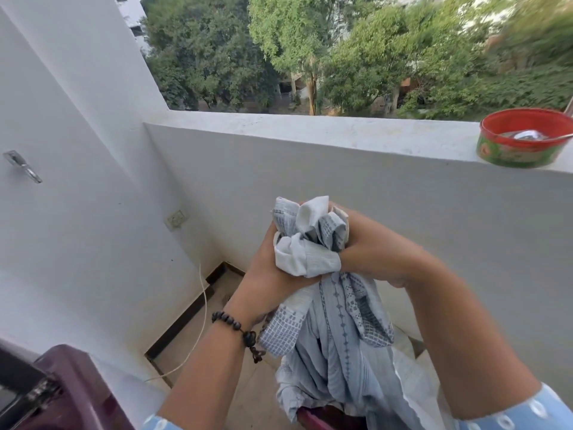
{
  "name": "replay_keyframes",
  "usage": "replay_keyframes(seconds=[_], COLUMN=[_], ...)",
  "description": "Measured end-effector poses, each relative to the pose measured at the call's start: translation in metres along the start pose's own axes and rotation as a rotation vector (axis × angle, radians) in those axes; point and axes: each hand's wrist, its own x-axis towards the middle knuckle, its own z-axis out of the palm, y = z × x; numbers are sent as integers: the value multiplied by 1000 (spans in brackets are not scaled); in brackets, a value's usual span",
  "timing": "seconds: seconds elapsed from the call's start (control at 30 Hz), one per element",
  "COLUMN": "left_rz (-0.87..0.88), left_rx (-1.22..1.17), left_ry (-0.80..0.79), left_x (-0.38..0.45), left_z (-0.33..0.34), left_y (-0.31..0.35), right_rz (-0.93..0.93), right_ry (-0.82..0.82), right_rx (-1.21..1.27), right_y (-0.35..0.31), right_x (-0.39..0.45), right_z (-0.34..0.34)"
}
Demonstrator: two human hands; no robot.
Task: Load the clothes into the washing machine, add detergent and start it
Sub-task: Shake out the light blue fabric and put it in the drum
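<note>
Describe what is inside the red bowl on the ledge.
The red bowl on the parapet ledge holds a metal spoon, its handle resting over the rim. Any other contents are too blurred to tell.

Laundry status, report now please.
Left hand and right hand both clamped on bunched grey garment. Washing machine lower left. Nothing between.

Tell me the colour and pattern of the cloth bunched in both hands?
Pale grey-blue cloth with darker blue geometric block print, seen in the head view.
</note>
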Motion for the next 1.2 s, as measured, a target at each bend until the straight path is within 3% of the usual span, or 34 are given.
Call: replay_keyframes(seconds=[0.07,0.13,0.2,0.3,0.47,0.53,0.63,0.73,0.87,0.93,1.03,1.2], left_rz=[-27,-73,-87,-75,-55,-47,-69,-96,-122,-167,-299,-303], left_rx=[19,-147,-313,-442,-427,-418,-406,-419,-530,-675,-952,-1075], left_ry=[88,113,129,94,-109,-148,-4,292,496,466,290,223], left_x=[0,1,-2,-5,-2,-3,-1,5,9,6,-1,-4], left_z=[-6,-14,-21,-17,-4,-6,-4,-2,-17,-21,-16,-14], left_y=[-2,-6,-10,-4,4,6,8,9,13,16,23,29], right_rz=[-67,-44,-9,-11,-42,-9,0,-112,-78,-37,-101,-110], right_ry=[154,319,419,505,378,329,222,154,56,43,153,306], right_rx=[-247,-421,-433,-260,-69,139,353,223,-112,-170,-158,-59], right_y=[-2,-4,-6,-2,0,-6,-8,1,26,43,58,65], right_x=[-2,-7,-14,-14,-2,-4,-6,-4,-2,3,16,24], right_z=[-8,-23,-37,-31,16,14,12,26,52,67,81,76])
